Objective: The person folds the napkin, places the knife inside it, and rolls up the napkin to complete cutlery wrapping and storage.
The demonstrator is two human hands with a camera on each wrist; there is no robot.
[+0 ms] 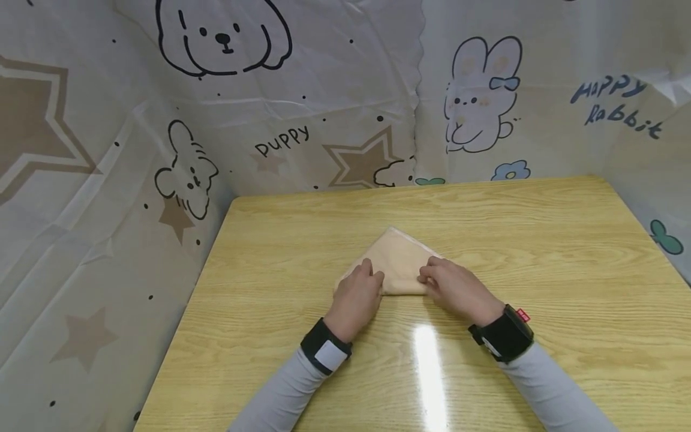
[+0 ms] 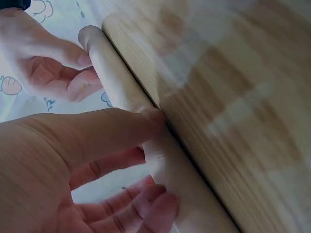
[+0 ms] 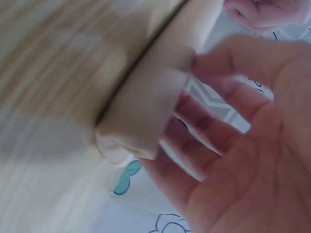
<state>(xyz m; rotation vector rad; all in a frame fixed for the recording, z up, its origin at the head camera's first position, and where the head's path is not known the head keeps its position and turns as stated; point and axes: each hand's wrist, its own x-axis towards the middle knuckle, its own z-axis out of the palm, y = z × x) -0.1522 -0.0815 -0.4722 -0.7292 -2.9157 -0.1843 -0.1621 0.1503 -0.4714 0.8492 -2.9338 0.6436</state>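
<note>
A peach-coloured cloth [image 1: 400, 259] lies on the table, its far corner pointing away and its near edge folded into a straight, thick band. My left hand [image 1: 356, 298] grips the left part of that band; in the left wrist view its thumb presses the near side of the cloth [image 2: 167, 165] while the other fingers curl at the far side. Toward the right end, my right hand [image 1: 459, 291] holds the same band. The right wrist view has its thumb on the cloth [image 3: 146, 107] and its fingers bent behind it, slightly blurred.
The wood-grain table [image 1: 281, 240] reaches around the cloth on all sides, with a bright light reflection in front. A white curtain [image 1: 335, 66] printed with cartoon animals and stars hangs behind the table and along its left side.
</note>
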